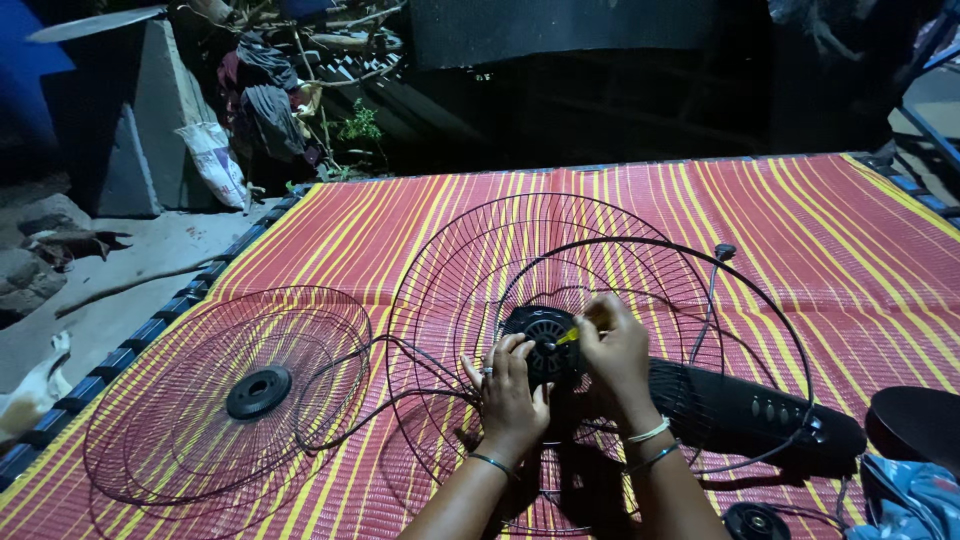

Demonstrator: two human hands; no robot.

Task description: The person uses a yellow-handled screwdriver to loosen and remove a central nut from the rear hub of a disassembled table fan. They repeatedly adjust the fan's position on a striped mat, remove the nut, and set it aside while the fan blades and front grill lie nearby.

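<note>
Two hands, left (512, 385) and right (615, 345), grasping one motor hub (545, 345), two wire fan guards (225, 400), one striped mat (850, 250)

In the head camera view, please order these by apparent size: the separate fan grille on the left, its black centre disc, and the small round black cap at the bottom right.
1. Separate fan grille
2. Black centre disc
3. Round black cap, partly cut off by the frame and nearer the camera, so unsure.
</note>
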